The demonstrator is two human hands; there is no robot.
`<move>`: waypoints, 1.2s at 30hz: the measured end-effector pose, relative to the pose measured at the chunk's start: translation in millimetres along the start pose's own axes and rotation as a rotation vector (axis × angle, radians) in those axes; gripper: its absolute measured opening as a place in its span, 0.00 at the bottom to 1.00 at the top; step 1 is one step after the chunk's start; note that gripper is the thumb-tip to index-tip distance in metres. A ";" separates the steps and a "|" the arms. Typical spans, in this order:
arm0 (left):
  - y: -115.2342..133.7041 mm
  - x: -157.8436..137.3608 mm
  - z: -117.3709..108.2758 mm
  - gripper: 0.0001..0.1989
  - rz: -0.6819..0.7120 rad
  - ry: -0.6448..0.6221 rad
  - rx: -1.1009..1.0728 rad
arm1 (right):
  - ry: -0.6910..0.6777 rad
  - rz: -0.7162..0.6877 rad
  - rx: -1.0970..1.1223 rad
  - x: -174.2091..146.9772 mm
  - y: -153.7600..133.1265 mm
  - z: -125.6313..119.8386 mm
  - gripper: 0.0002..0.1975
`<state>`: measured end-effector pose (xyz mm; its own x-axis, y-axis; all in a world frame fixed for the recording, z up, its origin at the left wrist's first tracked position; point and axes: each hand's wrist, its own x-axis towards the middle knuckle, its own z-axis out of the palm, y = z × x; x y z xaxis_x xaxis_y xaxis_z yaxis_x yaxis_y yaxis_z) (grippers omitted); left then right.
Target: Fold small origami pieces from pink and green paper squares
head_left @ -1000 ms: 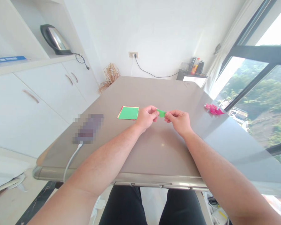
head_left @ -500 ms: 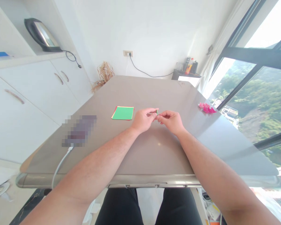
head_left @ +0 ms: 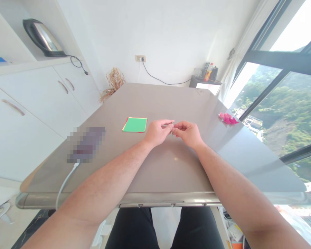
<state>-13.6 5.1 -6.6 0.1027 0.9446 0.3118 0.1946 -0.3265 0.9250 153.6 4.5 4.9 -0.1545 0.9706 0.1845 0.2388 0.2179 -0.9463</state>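
Note:
Between my fingertips is a small folded piece of green paper (head_left: 172,133), seen edge-on as a thin sliver and mostly covered. My left hand (head_left: 158,132) pinches it from the left, thumb and fingers closed. From the right, my right hand (head_left: 188,132) pinches the same piece, its fingers curled. The two hands meet at their fingertips just above the tabletop. Left of them lies a stack of square paper (head_left: 135,125), green on top, with red and yellow edges showing beneath.
Pink folded paper pieces (head_left: 228,118) sit near the table's right edge by the window. On the left is a pixelated dark object (head_left: 86,145) with a white cable (head_left: 66,183). The grey table (head_left: 166,100) has a metal front edge. Beyond it stands a low cabinet (head_left: 204,83) with bottles.
The green piece now shows below my fingertips too, where before it showed mainly above. My right hand's fingers have shifted slightly on it. The whole view has moved a little.

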 end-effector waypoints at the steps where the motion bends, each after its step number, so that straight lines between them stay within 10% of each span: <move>1: -0.2 0.1 0.0 0.16 0.002 0.002 0.008 | 0.001 -0.002 0.007 -0.2 -0.5 0.2 0.16; 36: 0.0 -0.2 -0.1 0.16 -0.008 -0.018 0.026 | 0.072 -0.127 -0.202 2.4 6.3 3.4 0.11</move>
<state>-13.7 4.9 -6.6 0.1184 0.9464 0.3005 0.2207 -0.3201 0.9213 151.5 7.9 -1.5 -0.1283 0.9374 0.3237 0.4098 0.3473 -0.8434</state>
